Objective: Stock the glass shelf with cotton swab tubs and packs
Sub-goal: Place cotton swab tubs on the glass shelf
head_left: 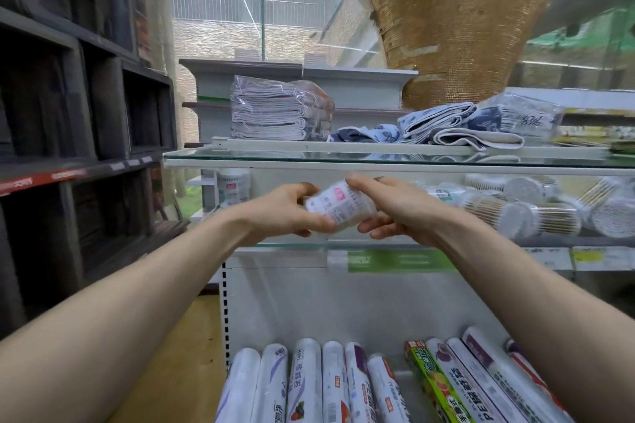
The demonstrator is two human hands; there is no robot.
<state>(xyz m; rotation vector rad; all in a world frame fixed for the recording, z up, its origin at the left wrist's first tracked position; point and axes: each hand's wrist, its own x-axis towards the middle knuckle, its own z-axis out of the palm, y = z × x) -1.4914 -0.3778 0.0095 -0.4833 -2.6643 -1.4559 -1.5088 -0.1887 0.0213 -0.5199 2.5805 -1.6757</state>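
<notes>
Both hands are gripping one cotton swab tub point(338, 208) (tilted, white label up) in front of the glass shelf point(275, 245), the left hand point(288, 211) curling round its left end and the right hand point(395, 206) round its right. More tubs point(522, 213) are lying on their sides further right on that shelf, and one tub point(233, 186) is standing upright at the back left.

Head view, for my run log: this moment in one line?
clear plastic pink-labelled swab tub: tilted, at glass shelf; left hand, right hand: gripping it
</notes>
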